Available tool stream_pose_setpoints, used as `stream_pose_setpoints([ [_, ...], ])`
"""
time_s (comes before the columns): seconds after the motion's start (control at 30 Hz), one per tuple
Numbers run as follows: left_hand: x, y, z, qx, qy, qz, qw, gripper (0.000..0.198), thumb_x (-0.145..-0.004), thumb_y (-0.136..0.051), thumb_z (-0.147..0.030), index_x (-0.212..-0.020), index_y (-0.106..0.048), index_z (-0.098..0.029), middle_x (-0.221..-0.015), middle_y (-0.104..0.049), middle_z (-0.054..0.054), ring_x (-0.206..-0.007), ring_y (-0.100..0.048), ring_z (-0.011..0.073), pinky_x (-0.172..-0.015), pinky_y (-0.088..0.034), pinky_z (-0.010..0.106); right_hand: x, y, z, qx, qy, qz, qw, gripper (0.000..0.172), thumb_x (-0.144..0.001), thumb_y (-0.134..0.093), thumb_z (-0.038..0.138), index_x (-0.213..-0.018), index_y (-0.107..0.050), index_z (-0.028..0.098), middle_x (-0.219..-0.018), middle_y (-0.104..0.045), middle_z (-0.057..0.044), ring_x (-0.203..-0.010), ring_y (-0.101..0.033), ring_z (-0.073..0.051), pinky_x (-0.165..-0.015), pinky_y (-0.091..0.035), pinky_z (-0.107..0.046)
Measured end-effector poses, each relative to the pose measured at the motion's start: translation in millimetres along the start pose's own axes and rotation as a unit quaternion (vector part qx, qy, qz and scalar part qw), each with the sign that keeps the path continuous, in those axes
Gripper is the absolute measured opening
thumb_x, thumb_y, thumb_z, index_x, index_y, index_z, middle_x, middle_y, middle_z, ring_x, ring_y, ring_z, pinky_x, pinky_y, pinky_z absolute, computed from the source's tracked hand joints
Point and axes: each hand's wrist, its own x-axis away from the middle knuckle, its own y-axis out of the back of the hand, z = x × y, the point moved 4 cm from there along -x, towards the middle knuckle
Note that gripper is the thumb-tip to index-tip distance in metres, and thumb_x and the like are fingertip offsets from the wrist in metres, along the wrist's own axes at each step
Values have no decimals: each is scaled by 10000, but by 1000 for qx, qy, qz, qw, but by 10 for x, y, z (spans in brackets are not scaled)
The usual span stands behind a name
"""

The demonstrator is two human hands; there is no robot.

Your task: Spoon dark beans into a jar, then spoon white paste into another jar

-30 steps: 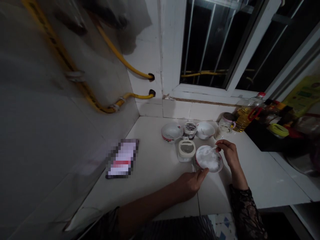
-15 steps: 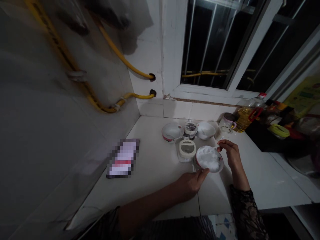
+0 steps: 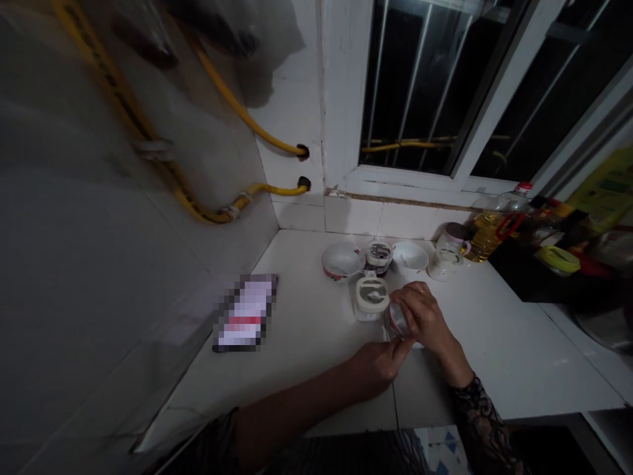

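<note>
My left hand [image 3: 380,364] pinches the near rim of a small white bowl [image 3: 397,318] with reddish marks on its side. Over that bowl is my right hand [image 3: 424,315], its fingers bent and closed, covering most of the bowl and the white powder in it. The white spoon that this hand held a moment ago is now hidden behind the fingers. Just left of the bowl stands a clear jar with a cream-rimmed lid [image 3: 372,297].
Behind are a patterned bowl [image 3: 343,262], a smaller lidded jar [image 3: 378,256], a white bowl [image 3: 410,257] and a pink-handled jar [image 3: 448,251]. An oil bottle [image 3: 487,234] and a black box [image 3: 514,270] stand right. A blurred-out phone-like object [image 3: 246,311] lies left.
My right hand has moved left and toward me, from the bowl's far right rim to over its top, covering the powder and spoon. My left hand stays on the rim.
</note>
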Motion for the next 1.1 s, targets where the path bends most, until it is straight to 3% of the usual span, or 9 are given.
stream_pose_setpoints([
  [0.07, 0, 14, -7, 3, -7, -2, 1000, 472, -907, -333, -39, -1378, -294, -32, -985, -670, 135, -759, -688, 192, -636, -570, 283, -2, 5, 24, 13, 16, 3, 1000, 209, -908, -455, 140, -948, -645, 218, -806, -681, -62, -797, -582, -219, -752, -460, -384],
  [0.13, 8, 2, 0, -3, -6, 0, 1000, 481, -915, -329, -52, -1392, -272, -39, -1035, -668, 155, -770, -691, 194, -635, -574, 289, 10, 78, -21, 4, -18, -39, 999, 183, -915, -463, 164, -928, -637, 218, -784, -667, -53, -776, -580, -212, -744, -458, -375],
  [0.33, 42, -79, 23, -11, -10, -5, 1000, 575, -907, -361, -67, -1453, -184, -34, -1151, -642, 212, -800, -699, 221, -636, -580, 312, 184, 439, -410, -26, -240, -164, 956, 186, -895, -478, 313, -849, -627, 210, -619, -549, 17, -578, -521, -162, -581, -410, -290],
  [0.43, 48, -98, 29, -11, -11, -11, 1000, 596, -907, -366, -67, -1467, -163, -37, -1129, -651, 206, -776, -695, 213, -620, -577, 304, 253, 571, -557, -7, -290, -162, 943, 176, -820, -494, 307, -771, -631, 207, -563, -518, 27, -538, -493, -161, -544, -373, -284],
  [0.6, 53, -94, 34, -2, -17, -9, 1000, 652, -887, -352, -39, -1480, -84, -32, -1140, -644, 211, -823, -696, 221, -648, -585, 317, 249, 650, -592, 38, -297, -132, 945, 164, -748, -470, 279, -694, -613, 222, -561, -549, 7, -584, -526, -190, -580, -383, -300],
  [0.8, 46, -89, 34, -5, -12, 7, 1000, 641, -873, -390, -32, -1467, -152, -36, -1140, -642, 204, -795, -698, 212, -621, -575, 295, 191, 490, -573, 54, -286, -35, 956, 187, -713, -448, 290, -658, -613, 223, -611, -618, -20, -626, -558, -209, -608, -390, -308],
  [0.9, 35, -80, 27, -3, -12, 9, 1000, 595, -877, -398, -34, -1441, -209, -18, -1127, -646, 203, -813, -696, 212, -637, -574, 293, 201, 385, -597, 21, -321, 15, 947, 205, -720, -435, 295, -669, -618, 218, -539, -566, -2, -561, -523, -192, -567, -369, -294],
  [0.97, 33, -79, 25, -6, -14, 9, 1000, 598, -877, -405, -39, -1438, -201, -8, -1141, -638, 214, -817, -697, 218, -641, -575, 301, 213, 376, -616, -2, -354, 5, 935, 208, -718, -437, 302, -673, -619, 213, -494, -522, 15, -521, -494, -178, -543, -353, -283],
  [1.1, 42, -92, 37, -9, -15, 13, 1000, 617, -899, -414, -57, -1457, -156, -21, -1151, -633, 210, -819, -698, 205, -641, -567, 280, 225, 461, -651, -52, -403, -78, 910, 188, -657, -457, 313, -634, -604, 199, -458, -482, 27, -480, -448, -153, -512, -325, -271],
])
